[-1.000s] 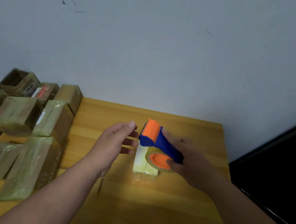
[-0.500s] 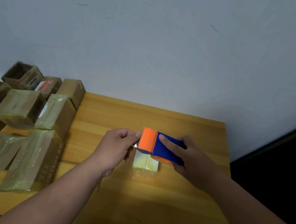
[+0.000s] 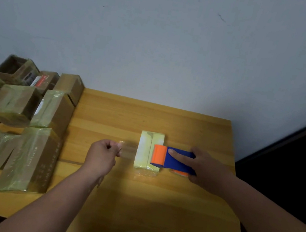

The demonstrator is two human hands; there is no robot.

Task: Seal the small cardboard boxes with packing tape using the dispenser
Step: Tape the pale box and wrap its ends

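Small pale, tape-wrapped box [image 3: 149, 150] lying flat on the wooden worktop [image 3: 154, 200], long side running away from the body, roughly midway between the worktop's far edge and near edge. Blue and orange tape dispenser [image 3: 173, 159] gripped by the right hand [image 3: 204, 169], forefinger laid straight along the blue top, orange front end resting over the box's right edge. Left of the box, left hand [image 3: 103, 153] clenched with thumb against forefinger, seemingly pinching a stretch of clear tape [image 3: 128, 149]; blurred there, so the tape's exact run hard to tell. Narrow gap of bare wood between that fist and the box's left side. Beyond the box, a broad bare strip up to the far edge, which meets the grey wall [image 3: 159, 46]. Right of the box, only a short margin past the dispenser before the worktop's right edge and the dark drop beside it. Nearer than the box, a wide open stretch of wood down to the near edge. Well to the left of the box, a cluster of taped brown boxes [image 3: 27, 122] crowding the worktop's left part, some stacked, some overhanging toward the left and far edges.
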